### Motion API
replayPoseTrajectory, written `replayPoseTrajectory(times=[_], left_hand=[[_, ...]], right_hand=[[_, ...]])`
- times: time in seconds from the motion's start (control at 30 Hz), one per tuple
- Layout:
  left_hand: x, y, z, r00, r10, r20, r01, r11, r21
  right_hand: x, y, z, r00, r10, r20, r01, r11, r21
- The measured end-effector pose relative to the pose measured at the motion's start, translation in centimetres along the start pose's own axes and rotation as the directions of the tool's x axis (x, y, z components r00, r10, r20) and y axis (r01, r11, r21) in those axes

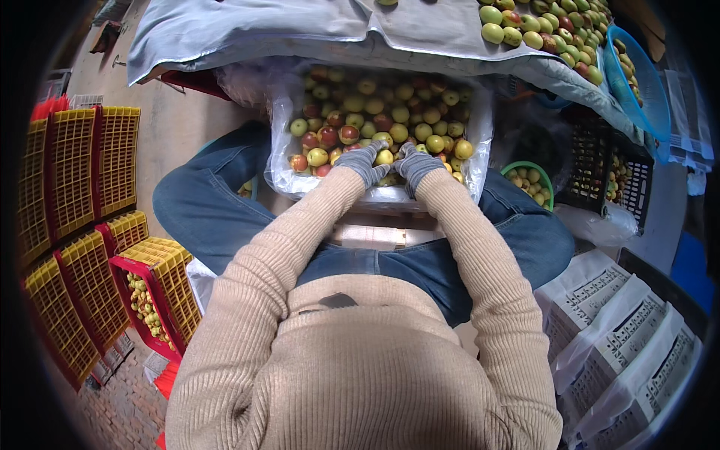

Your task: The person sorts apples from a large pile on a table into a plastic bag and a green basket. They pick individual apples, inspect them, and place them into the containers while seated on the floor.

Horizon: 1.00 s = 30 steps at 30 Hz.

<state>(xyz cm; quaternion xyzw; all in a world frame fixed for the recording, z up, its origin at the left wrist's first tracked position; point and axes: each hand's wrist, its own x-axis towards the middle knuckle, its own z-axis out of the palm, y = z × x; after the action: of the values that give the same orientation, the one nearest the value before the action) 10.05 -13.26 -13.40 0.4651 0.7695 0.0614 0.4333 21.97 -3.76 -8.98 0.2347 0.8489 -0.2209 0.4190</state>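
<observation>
Both my hands, in grey knitted gloves, reach into a crate lined with clear plastic film (279, 149) between my knees. Green and reddish-brown jujubes (400, 133) fill it in a loose layer. My left hand (363, 162) is low among the fruit, with fingers and thumb on either side of a yellow-green jujube (384, 157); whether it grips the fruit does not show. Close beside it on the right, my right hand (415, 164) touches the jujubes with bent fingers. Its fingertips are partly hidden among the fruit.
A cloth-covered table (439, 34) overhangs the crate's far side, bearing piled jujubes (554, 28) and a blue basin (641, 93). At right are a green basin (548, 179), a black crate (638, 180) and white lined crates (613, 337). Yellow-and-red crates (73, 174) stand stacked at left.
</observation>
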Motion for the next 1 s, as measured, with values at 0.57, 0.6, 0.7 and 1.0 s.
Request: replayPoseTrajectory(times=[0.57,0.6,0.7,1.0], left_hand=[[0.6,2.1,1.0,0.994,0.077,0.072,-0.096,0.944,0.315],[0.4,2.3,0.7,0.994,0.071,0.085,-0.094,0.948,0.303],[0.0,2.5,0.5,0.999,0.017,0.045,-0.025,0.983,0.18],[-2.6,-0.2,0.3,0.957,0.289,-0.027,-0.267,0.912,0.311]], right_hand=[[0.9,1.5,0.5,0.96,0.277,-0.04,-0.265,0.946,0.185],[0.8,1.3,-0.1,0.959,0.282,0.011,-0.279,0.942,0.185],[0.4,2.0,1.3,0.966,0.259,-0.019,-0.252,0.952,0.175],[-0.2,2.9,1.6,0.958,0.261,-0.12,-0.116,0.735,0.668]])
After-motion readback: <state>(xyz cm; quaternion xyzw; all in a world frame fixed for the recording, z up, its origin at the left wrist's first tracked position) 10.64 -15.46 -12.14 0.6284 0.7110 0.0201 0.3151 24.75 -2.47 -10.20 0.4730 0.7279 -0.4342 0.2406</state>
